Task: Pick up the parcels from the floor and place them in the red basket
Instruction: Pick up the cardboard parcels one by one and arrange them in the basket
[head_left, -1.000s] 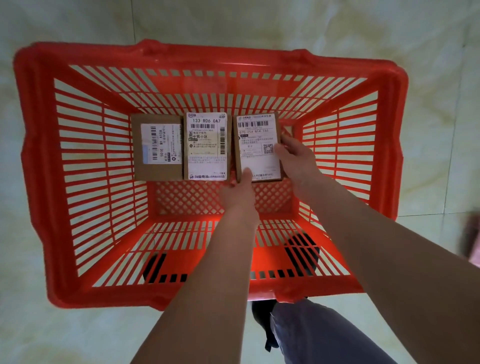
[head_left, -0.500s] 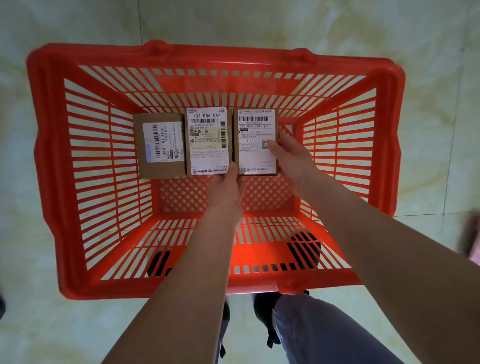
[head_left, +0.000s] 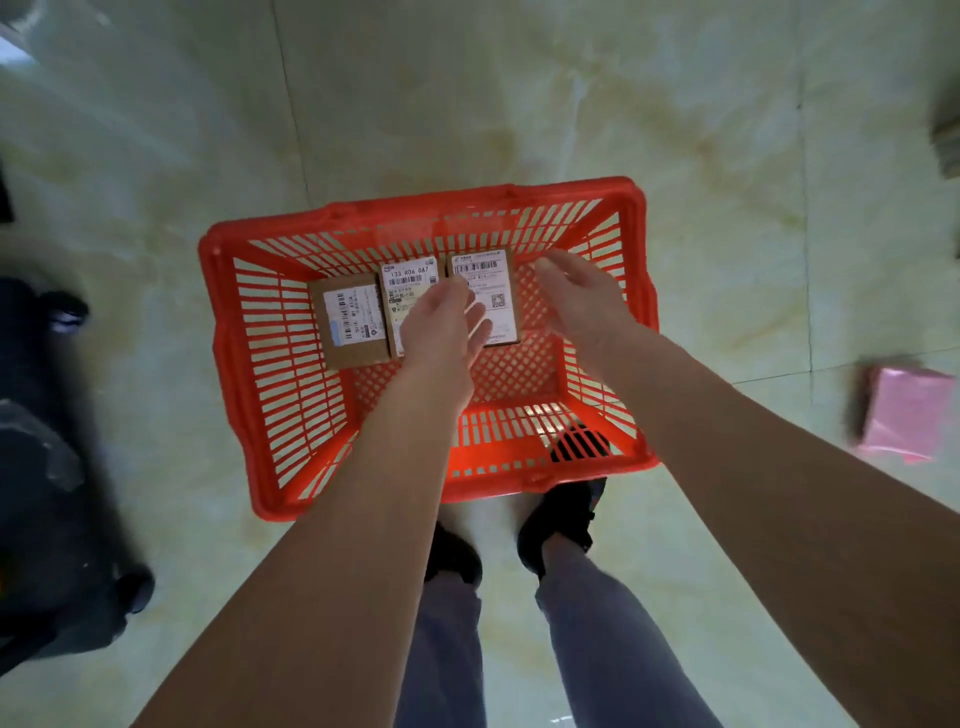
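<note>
The red basket (head_left: 244, 364) stands on the pale tiled floor in front of my feet. Three brown cardboard parcels with white labels lie side by side on its far half: the left parcel (head_left: 349, 327), the middle parcel (head_left: 408, 283) and the right parcel (head_left: 491, 280). My left hand (head_left: 441, 332) hovers above the middle and right parcels, fingers relaxed, holding nothing. My right hand (head_left: 582, 296) hovers over the basket's right side, fingers straight and empty. A pink parcel (head_left: 906, 413) lies on the floor at the right.
A dark bulky object (head_left: 47, 467) fills the left edge. A grey thing (head_left: 948, 140) shows at the upper right edge. My black shoes (head_left: 563, 519) stand just behind the basket's near rim.
Both hands have let go of the right parcel and lifted out of the basket. The view has risen and pulled back, so the basket looks smaller and the pink parcel shows.
</note>
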